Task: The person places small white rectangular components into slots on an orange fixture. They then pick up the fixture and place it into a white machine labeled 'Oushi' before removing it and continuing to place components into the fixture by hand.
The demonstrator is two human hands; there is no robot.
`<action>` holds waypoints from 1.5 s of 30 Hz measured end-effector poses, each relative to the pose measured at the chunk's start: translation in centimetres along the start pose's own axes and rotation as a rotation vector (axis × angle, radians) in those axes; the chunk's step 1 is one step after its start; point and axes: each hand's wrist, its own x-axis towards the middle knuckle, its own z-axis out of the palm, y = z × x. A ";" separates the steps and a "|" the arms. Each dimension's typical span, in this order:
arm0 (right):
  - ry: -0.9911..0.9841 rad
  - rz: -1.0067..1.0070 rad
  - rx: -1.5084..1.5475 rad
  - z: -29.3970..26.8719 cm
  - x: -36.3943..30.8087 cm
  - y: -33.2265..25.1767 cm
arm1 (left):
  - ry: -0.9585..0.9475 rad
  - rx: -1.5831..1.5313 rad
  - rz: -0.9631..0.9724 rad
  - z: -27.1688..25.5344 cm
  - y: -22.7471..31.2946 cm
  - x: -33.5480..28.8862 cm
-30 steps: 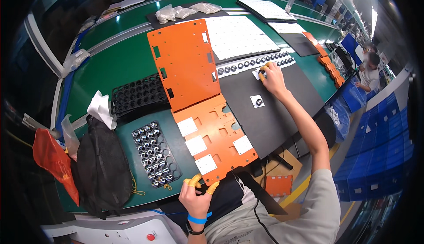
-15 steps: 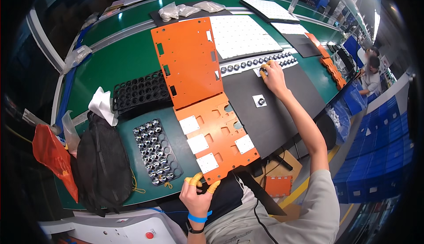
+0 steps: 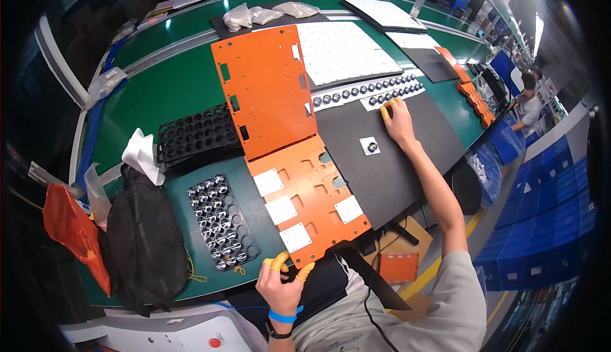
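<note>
My left hand (image 3: 280, 293), with yellow finger covers, is beside the near corner of the orange plate (image 3: 328, 209). Its thumb and fingers are spread around that corner. Several white square boards (image 3: 280, 211) lie on the plate, and an orange panel (image 3: 264, 88) stands upright behind it. My right hand (image 3: 400, 125) reaches over the dark mat (image 3: 407, 167). The covered fingertips, slightly apart, are at the near edge of a row of white boards with round black parts (image 3: 373, 102); nothing visible is held. One such board (image 3: 370, 146) lies alone on the mat.
Left of the plate stands a black tray of shiny round parts (image 3: 219, 225), with dark empty trays (image 3: 197, 137) behind. A black bag (image 3: 143, 237) and an orange-red bag (image 3: 76, 237) occupy the left side. White perforated sheets (image 3: 350, 53) lie farther back. Another person (image 3: 528, 107) is at far right.
My right hand has shifted right from the row's left end, leaving a board with a black part visible there. My left hand has stayed by the plate corner. The whole view has shifted slightly.
</note>
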 end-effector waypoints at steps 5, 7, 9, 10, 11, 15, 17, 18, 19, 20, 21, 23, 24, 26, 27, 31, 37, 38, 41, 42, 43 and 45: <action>-0.010 0.000 0.028 -0.3 0.0 -0.6 | 0.010 0.002 -0.001 0.1 -0.1 -0.1; -0.016 0.014 0.018 -0.4 0.0 -0.9 | 0.016 0.001 0.002 0.2 -0.1 -0.1; -0.021 0.031 0.008 -0.5 0.1 -1.3 | 0.021 0.005 0.005 0.2 -0.2 -0.1; -0.009 0.022 -0.004 -0.5 0.0 -1.0 | 0.020 0.006 0.008 0.2 -0.2 -0.1; 0.003 0.013 -0.015 -0.4 0.0 -0.7 | 0.019 0.007 0.011 0.2 -0.1 0.0; 0.009 0.040 -0.007 -0.4 0.1 -0.4 | 0.015 0.009 0.003 0.2 -0.2 -0.1; 0.014 0.028 -0.023 -0.6 0.1 0.0 | 0.012 0.007 0.001 0.2 -0.2 -0.1; 0.016 0.022 -0.032 -0.7 0.1 0.2 | 0.014 0.009 0.001 0.2 -0.2 -0.1; 0.018 0.034 -0.045 -0.9 0.2 0.5 | 0.017 0.009 0.003 0.2 -0.2 -0.1; 0.019 0.045 -0.058 -1.0 0.2 0.9 | 0.020 0.009 0.005 0.2 -0.1 -0.1; 0.021 0.057 -0.071 -1.2 0.3 1.3 | 0.023 0.007 0.009 0.2 -0.1 -0.1; 0.030 0.035 -0.043 -1.4 0.3 2.6 | 0.023 0.004 0.019 0.2 0.0 0.0; 0.019 0.026 -0.028 -1.5 0.3 3.3 | 0.020 0.002 0.013 0.2 -0.1 0.0; -0.010 0.011 0.013 -1.7 0.4 3.5 | 0.018 0.002 0.001 0.3 -0.3 -0.2; -0.027 0.006 0.035 -1.8 0.3 3.6 | 0.016 0.008 0.001 0.3 -0.3 -0.2; -0.081 -0.033 0.075 -2.2 0.4 3.9 | 0.014 0.016 0.001 0.3 -0.3 -0.3; -0.070 -0.055 0.056 -2.1 0.6 4.0 | 0.014 0.015 -0.003 0.4 -0.4 -0.3; -0.059 -0.049 0.038 -2.0 0.6 4.2 | 0.013 0.017 -0.001 0.4 -0.5 -0.3; -0.022 -0.014 -0.084 -1.8 0.8 4.7 | 0.007 0.017 -0.003 0.3 -0.5 -0.4; -0.022 -0.001 -0.072 -1.8 0.9 4.9 | 0.008 0.017 0.000 0.4 -0.5 -0.4; -0.023 0.011 -0.058 -1.8 1.1 4.8 | 0.010 0.018 0.002 0.4 -0.6 -0.4; -0.030 0.027 -0.027 -1.8 1.1 4.5 | 0.011 0.023 0.002 0.4 -0.6 -0.4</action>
